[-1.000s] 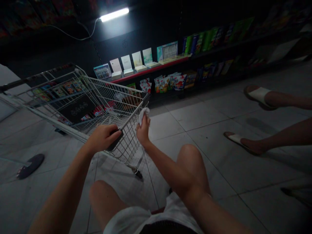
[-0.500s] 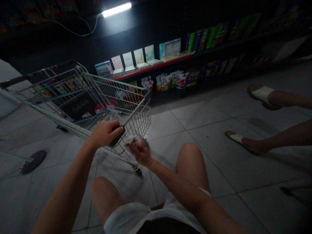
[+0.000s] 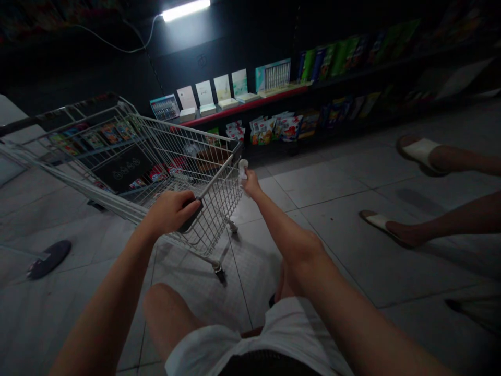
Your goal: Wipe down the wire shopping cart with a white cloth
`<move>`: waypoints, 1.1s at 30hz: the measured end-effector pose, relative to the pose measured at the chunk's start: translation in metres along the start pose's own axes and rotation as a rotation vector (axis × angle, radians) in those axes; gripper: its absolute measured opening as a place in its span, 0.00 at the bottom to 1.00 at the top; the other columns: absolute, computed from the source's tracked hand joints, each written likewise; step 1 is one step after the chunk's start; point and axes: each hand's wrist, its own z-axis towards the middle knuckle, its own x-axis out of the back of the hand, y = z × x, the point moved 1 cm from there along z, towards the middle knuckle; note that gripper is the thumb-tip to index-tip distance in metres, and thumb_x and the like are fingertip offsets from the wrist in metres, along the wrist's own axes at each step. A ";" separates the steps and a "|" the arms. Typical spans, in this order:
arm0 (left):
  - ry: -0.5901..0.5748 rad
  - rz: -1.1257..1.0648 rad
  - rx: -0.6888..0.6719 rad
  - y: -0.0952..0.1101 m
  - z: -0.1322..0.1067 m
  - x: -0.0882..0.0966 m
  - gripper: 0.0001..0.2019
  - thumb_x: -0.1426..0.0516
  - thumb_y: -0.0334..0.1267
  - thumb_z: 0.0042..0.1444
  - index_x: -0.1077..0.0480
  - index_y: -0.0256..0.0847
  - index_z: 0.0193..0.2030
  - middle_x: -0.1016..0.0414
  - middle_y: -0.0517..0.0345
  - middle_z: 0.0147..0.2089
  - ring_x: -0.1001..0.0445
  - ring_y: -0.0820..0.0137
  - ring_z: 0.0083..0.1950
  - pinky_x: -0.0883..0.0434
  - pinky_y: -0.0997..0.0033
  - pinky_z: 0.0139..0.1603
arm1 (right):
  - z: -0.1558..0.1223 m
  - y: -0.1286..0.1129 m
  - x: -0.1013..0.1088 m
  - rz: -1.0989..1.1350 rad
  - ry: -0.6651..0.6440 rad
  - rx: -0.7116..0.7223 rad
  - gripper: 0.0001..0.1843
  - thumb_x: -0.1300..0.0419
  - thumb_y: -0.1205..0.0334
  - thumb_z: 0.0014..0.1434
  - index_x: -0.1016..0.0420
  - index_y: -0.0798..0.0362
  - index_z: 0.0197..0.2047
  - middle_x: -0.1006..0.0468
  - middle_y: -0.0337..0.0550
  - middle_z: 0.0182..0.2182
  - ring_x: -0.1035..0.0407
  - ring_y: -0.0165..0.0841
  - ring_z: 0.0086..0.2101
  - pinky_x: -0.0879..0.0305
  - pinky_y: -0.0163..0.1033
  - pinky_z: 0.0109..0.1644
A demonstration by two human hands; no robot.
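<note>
Well to the left of our left hand point(image 3: 170, 213), a dark round base point(image 3: 50, 259) sits on the tiled floor, and nearer, up and to that hand's left, a black panel point(image 3: 122, 168) hangs inside the shopping cart point(image 3: 224, 202). Our left hand itself is curled over the black corner cap point(image 3: 192, 217) of the cart's near front corner, thumb along the top. Far above that hand a lit tube lamp point(image 3: 186, 10) shines; below and to its right, a caster point(image 3: 219, 273) stands under the wire basket. Ahead of both hands, upright boxes point(image 3: 222, 90) line a red-edged shelf point(image 3: 250, 107). Farther right, our right hand point(image 3: 252, 184) grips a crumpled white cloth point(image 3: 243, 171) at the cart's far front corner (we cannot quite tell whether the cloth touches the wires). Beyond and slightly right of that hand lie snack bags point(image 3: 261, 130) on the lower level. Well to its right, another person's feet rest in white-strapped sandals point(image 3: 419, 150).
</note>
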 end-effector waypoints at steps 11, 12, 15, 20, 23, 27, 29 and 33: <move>0.004 0.000 0.003 0.003 0.001 0.000 0.17 0.52 0.49 0.58 0.40 0.41 0.24 0.43 0.64 0.19 0.43 0.75 0.23 0.48 0.71 0.28 | -0.257 -0.069 -0.062 0.042 -0.028 0.256 0.44 0.47 0.69 0.54 0.55 0.55 0.73 0.44 0.59 0.64 0.44 0.47 0.64 0.32 0.54 0.62; -0.001 0.000 0.005 0.003 0.000 0.000 0.17 0.52 0.49 0.58 0.39 0.41 0.24 0.42 0.64 0.19 0.43 0.75 0.23 0.48 0.71 0.28 | -0.263 -0.060 -0.061 0.017 -0.065 0.341 0.42 0.45 0.70 0.53 0.49 0.52 0.71 0.41 0.58 0.62 0.42 0.47 0.62 0.31 0.55 0.60; -0.003 0.007 0.010 0.002 -0.003 0.000 0.17 0.52 0.50 0.58 0.38 0.41 0.25 0.42 0.63 0.20 0.43 0.75 0.23 0.48 0.71 0.27 | -0.243 -0.018 -0.055 -0.107 -0.183 0.596 0.28 0.45 0.73 0.54 0.29 0.48 0.58 0.30 0.53 0.54 0.34 0.44 0.52 0.28 0.53 0.54; -0.002 0.016 0.015 0.004 0.002 -0.001 0.17 0.52 0.50 0.58 0.39 0.41 0.25 0.42 0.63 0.19 0.43 0.75 0.23 0.49 0.71 0.27 | -0.171 0.033 -0.046 -0.122 -0.281 0.740 0.14 0.46 0.72 0.61 0.21 0.49 0.43 0.24 0.46 0.48 0.32 0.34 0.44 0.27 0.43 0.50; 0.005 0.013 0.021 0.003 0.008 -0.002 0.17 0.52 0.50 0.58 0.40 0.42 0.24 0.43 0.64 0.20 0.44 0.75 0.23 0.48 0.71 0.27 | -0.150 0.043 -0.037 -0.099 -0.338 0.724 0.12 0.44 0.71 0.60 0.22 0.49 0.43 0.23 0.45 0.48 0.32 0.32 0.42 0.27 0.40 0.50; -0.003 -0.005 0.008 0.002 0.013 -0.002 0.17 0.52 0.50 0.57 0.40 0.41 0.24 0.43 0.64 0.19 0.43 0.75 0.23 0.48 0.71 0.27 | -0.122 0.058 -0.012 -0.111 -0.223 0.479 0.25 0.47 0.74 0.55 0.27 0.52 0.55 0.28 0.52 0.55 0.33 0.37 0.49 0.29 0.46 0.55; -0.005 -0.008 0.011 0.003 0.013 -0.002 0.17 0.52 0.49 0.57 0.40 0.41 0.24 0.43 0.64 0.19 0.43 0.76 0.22 0.48 0.71 0.27 | -0.096 0.061 -0.003 -0.081 -0.097 0.288 0.33 0.48 0.75 0.53 0.34 0.55 0.63 0.34 0.57 0.59 0.36 0.41 0.55 0.34 0.51 0.61; 0.010 -0.003 0.018 0.004 0.012 -0.002 0.17 0.52 0.49 0.57 0.40 0.41 0.24 0.43 0.64 0.19 0.43 0.76 0.22 0.48 0.71 0.27 | -0.046 0.044 -0.009 0.175 -0.036 0.018 0.33 0.50 0.69 0.55 0.38 0.57 0.65 0.31 0.54 0.52 0.33 0.40 0.54 0.33 0.51 0.61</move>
